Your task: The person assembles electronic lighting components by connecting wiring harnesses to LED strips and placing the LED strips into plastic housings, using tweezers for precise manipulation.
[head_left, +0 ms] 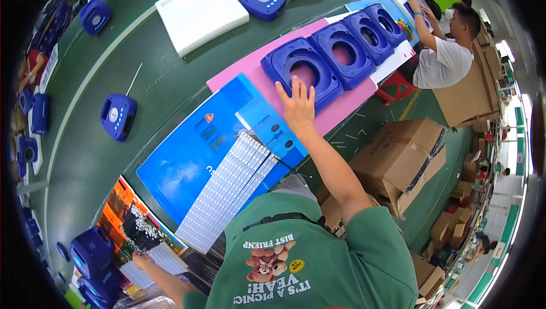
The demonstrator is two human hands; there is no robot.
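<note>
Workshop desk (187,84), green: by its near edge, the closest blue housing (325,77) lies on a pink sheet (244,69). Right hand (298,107), arm outstretched, spreads empty fingers over it; left hand (143,260) reaches sideways beside white strips (166,262), grip unclear.

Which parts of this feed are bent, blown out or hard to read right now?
Head view: fisheye bend bows the green table, and the corners go black; head view: lights near the right rim look washed out; head view: the right hand at the nearest blue casing reads clearly, but the left hand is small, its grip unclear.
</note>
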